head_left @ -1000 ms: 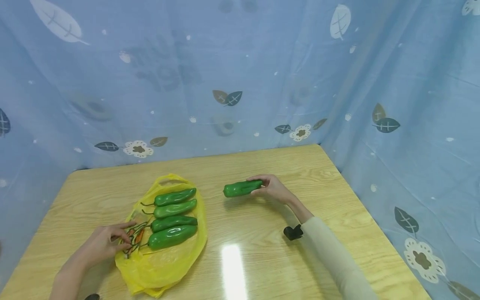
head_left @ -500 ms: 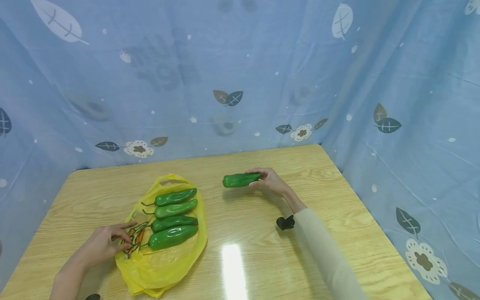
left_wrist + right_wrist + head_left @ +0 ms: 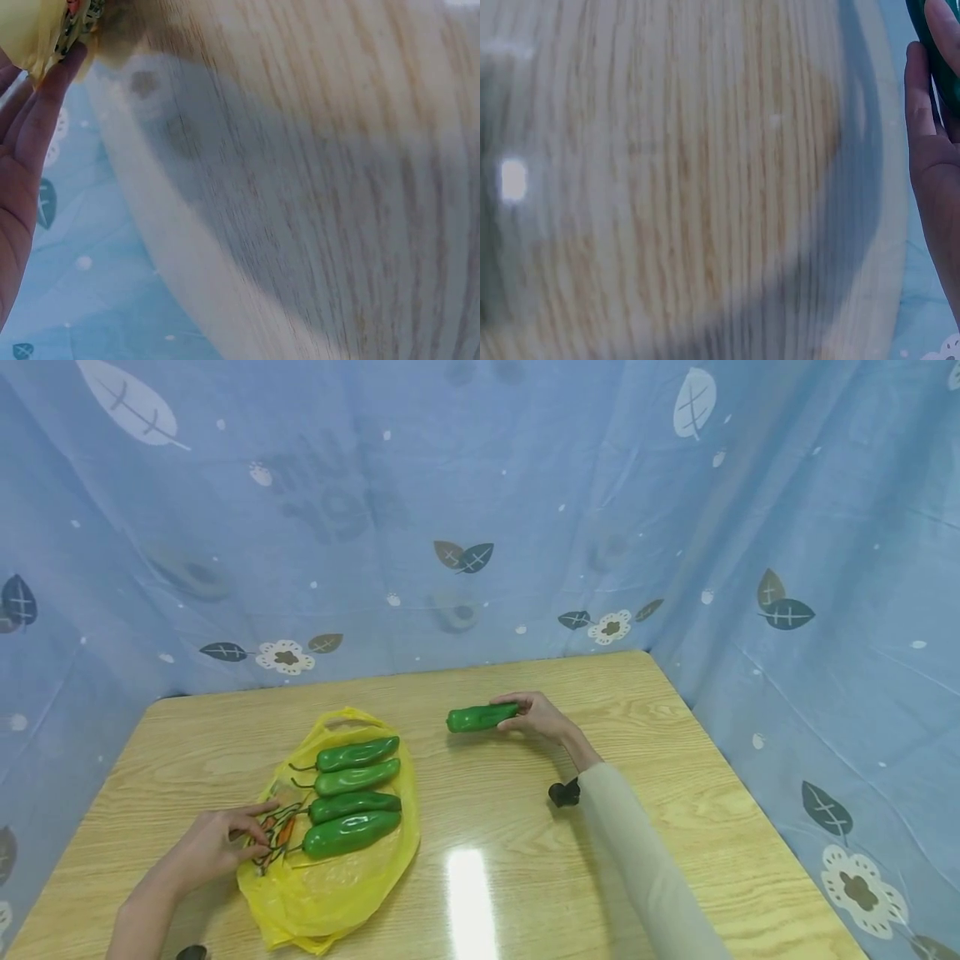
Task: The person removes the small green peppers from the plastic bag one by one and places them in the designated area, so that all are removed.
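My right hand (image 3: 542, 717) grips one end of a long green pepper (image 3: 476, 719), lying roughly level close over the table's far middle, its stem end hidden by the fingers. In the right wrist view only part of this hand (image 3: 934, 161) and dark green skin show at the upper right. On the left, a yellow plastic bag (image 3: 330, 893) lies spread flat, bearing several green peppers (image 3: 352, 835) side by side, stems to the left. My left hand (image 3: 213, 847) pinches the bag's printed left edge between thumb and fingers; the left wrist view shows the fingertips at the yellow film.
The wooden table (image 3: 540, 877) reaches back to a blue patterned curtain (image 3: 390, 510), which also hangs along both sides. A bright reflection lies at the front middle. Black wrist pieces show at the right sleeve (image 3: 630, 852) and below the left wrist.
My right hand has carried the green pepper a little toward the back of the table, its forearm swinging left. My left hand stays on the bag. The whole head view has shifted slightly.
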A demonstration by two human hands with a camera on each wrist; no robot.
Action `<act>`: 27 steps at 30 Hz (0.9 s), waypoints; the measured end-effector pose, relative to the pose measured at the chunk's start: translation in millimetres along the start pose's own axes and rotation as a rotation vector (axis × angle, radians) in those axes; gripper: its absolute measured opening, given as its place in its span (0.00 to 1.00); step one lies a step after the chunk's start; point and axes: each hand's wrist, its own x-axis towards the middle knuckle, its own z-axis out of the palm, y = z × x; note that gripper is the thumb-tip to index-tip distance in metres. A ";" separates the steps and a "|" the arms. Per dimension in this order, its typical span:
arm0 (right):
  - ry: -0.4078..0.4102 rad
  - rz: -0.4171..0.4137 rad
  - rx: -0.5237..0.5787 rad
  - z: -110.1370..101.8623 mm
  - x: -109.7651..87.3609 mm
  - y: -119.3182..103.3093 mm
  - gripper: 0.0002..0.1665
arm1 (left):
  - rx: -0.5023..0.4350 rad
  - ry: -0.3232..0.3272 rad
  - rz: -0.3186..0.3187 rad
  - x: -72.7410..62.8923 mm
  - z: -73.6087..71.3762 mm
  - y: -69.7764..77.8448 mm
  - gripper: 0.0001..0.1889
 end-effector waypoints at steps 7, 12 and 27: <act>-0.007 -0.015 -0.064 0.5 7.1 7.8 0.30 | 0.001 -0.014 -0.024 0.0 -0.5 2.8 0.14; -0.012 -0.017 -0.078 4.5 10.9 7.8 0.30 | 0.006 -0.013 -0.019 -0.2 0.1 2.9 0.15; -0.031 -0.028 -0.106 13.6 19.4 14.9 0.28 | -0.006 -0.019 -0.029 0.1 1.3 0.6 0.14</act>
